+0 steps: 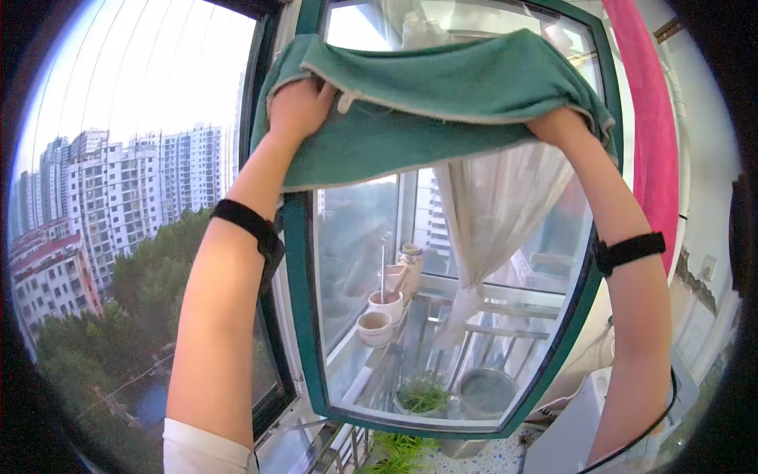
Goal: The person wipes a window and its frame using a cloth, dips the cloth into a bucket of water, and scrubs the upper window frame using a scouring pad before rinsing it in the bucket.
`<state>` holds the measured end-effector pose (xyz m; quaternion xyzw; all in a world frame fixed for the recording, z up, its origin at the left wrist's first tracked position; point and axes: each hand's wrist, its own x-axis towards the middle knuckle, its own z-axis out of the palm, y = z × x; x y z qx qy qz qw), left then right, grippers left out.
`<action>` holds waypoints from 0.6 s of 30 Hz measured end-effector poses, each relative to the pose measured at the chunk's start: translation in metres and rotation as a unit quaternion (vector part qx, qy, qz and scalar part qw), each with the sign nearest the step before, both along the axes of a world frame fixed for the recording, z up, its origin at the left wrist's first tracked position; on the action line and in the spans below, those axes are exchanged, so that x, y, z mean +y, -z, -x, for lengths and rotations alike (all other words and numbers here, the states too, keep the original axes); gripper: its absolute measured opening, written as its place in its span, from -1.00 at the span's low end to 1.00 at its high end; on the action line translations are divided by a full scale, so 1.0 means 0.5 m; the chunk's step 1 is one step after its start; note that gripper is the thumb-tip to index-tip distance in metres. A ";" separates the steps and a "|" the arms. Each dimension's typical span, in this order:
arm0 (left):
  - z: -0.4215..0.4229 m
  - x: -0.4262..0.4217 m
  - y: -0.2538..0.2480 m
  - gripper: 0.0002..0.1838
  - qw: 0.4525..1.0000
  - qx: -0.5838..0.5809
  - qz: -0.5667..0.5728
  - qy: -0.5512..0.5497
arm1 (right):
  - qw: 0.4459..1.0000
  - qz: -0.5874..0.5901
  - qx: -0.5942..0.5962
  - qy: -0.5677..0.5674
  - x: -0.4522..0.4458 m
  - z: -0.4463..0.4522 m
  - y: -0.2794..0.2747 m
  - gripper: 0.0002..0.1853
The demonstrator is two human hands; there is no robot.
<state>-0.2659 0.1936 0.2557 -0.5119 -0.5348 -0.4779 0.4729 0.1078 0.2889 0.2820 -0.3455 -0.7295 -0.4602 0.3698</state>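
Observation:
A green towel (442, 79) with a pale edge and a small white hanging loop spans the upper part of a green-framed window sash (298, 292). My left hand (302, 109) grips the towel near its left end, with the fingers partly tucked beneath a fold. At the right end, my right hand (559, 126) also holds the cloth, most of its fingers hidden by it. Both arms are raised and spread apart. Below the towel's lower hem, the window glass (355, 229) shows. Whether the towel touches the glass I cannot tell.
Left of the sash is an opening with thin vertical wires, tall buildings (118, 182) beyond. Through the glass appear white pots (374, 329), a tied pale curtain (474, 237), a green plant (422, 393) and a round bucket (486, 391). A pink curtain (649, 118) hangs right.

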 end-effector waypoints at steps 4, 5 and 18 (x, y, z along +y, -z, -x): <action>0.013 0.038 -0.091 -0.29 0.998 0.011 -0.052 -0.024 | 0.973 0.009 -0.035 0.226 -0.057 0.046 -0.088 -0.46; 0.015 0.050 -0.114 -0.29 0.998 0.010 -0.053 -0.022 | 0.983 -0.033 0.017 0.182 -0.058 0.058 -0.104 -0.47; -0.032 0.119 -0.290 -0.40 0.989 0.084 -0.120 -0.018 | 0.963 -0.230 -0.067 0.125 0.111 0.020 -0.275 -0.60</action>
